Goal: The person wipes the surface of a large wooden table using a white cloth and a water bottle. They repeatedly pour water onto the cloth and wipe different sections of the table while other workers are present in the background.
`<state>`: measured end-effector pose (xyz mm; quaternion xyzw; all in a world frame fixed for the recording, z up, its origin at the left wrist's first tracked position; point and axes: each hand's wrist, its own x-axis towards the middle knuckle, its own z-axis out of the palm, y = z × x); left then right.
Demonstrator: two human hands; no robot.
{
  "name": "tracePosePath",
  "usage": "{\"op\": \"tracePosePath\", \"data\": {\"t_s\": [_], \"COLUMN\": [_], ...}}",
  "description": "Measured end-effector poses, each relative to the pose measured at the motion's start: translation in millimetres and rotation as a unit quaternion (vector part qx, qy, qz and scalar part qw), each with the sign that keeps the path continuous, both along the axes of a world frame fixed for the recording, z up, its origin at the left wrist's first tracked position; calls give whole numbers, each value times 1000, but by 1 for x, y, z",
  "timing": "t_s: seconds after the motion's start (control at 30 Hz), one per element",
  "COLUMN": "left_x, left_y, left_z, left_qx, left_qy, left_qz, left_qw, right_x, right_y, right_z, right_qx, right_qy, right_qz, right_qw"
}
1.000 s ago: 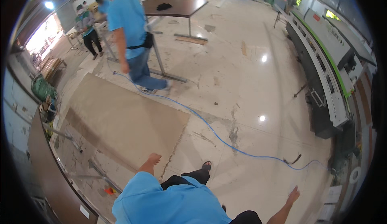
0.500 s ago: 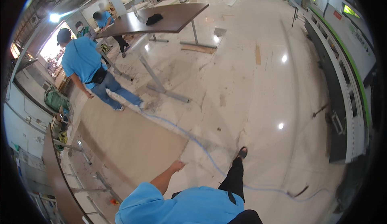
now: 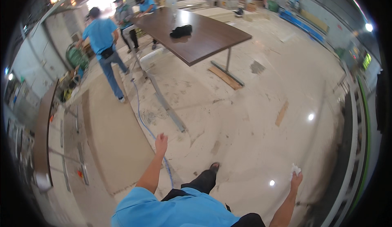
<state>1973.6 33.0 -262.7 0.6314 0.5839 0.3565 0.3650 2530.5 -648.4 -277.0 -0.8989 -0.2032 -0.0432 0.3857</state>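
Crumpled white wad, apparently paper or cloth, sits gripped in the right hand above the pale smooth floor; left hand is well apart, closure unclear; step appears to be carrying, next move calling for steady grip

Right hand's back in view, holding a crumpled white wad. Near corner of the brown table is closer, and the nearest co-worker now has an arm swung out.
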Motion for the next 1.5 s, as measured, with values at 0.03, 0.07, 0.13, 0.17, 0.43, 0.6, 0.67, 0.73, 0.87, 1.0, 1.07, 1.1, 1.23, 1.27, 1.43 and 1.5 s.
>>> {"op": "tracePosePath", "data": {"t_s": [0.03, 0.07, 0.13, 0.17, 0.43, 0.6, 0.67, 0.73, 0.87, 1.0, 1.07, 1.1, 1.23, 1.27, 1.43, 1.5], "left_x": [45, 87, 171, 210, 492, 630, 670, 714, 801, 893, 936, 955, 1028, 1044, 1120, 1135], "left_y": [22, 42, 87, 111, 295, 404, 424, 432, 460, 508, 542, 561, 651, 673, 763, 795], "left_z": [19, 38, 79, 101, 202, 167, 154, 147, 161, 164, 163, 163, 167, 169, 168, 168], "left_qx": [50, 92, 158, 191, 357, 229, 181, 152, 5, -40, -40, -46, -52, -36, -18, -24], "left_qy": [-43, -89, -137, -111, 111, 375, 408, 419, 425, 468, 464, 463, 434, 424, 464, 438], "left_qz": [9, 26, 51, 68, 40, 34, 41, 98, 118, 92, 106, 112, 134, 147, 209, 235], "left_qw": [998, 991, 977, 973, 927, 898, 894, 890, 897, 878, 879, 878, 889, 893, 861, 868], "right_x": [54, 101, 165, 186, 298, 407, 467, 536, 706, 917, 1024, 1074, 1220, 1247, 1320, 1340], "right_y": [28, 55, 96, 115, 228, 299, 311, 317, 365, 519, 626, 680, 841, 866, 921, 951], "right_z": [14, 27, 39, 40, 3, -29, -48, -69, -95, -76, -50, -35, 17, 25, 19, 7], "right_qx": [-57, -77, -151, -59, -85, -27, -5, 11, 46, 55, 41, 55, -12, -11, -59, -64], "right_qy": [-21, -45, -12, 96, 383, 438, 452, 455, 443, 417, 308, 293, 235, 238, 296, 358], "right_qz": [-39, -24, -64, -71, -179, -218, -237, -256, -260, -196, -40, 69, 166, 182, 9, -47], "right_qw": [997, 996, 986, 991, 902, 872, 860, 853, 857, 886, 950, 952, 958, 954, 953, 930]}}
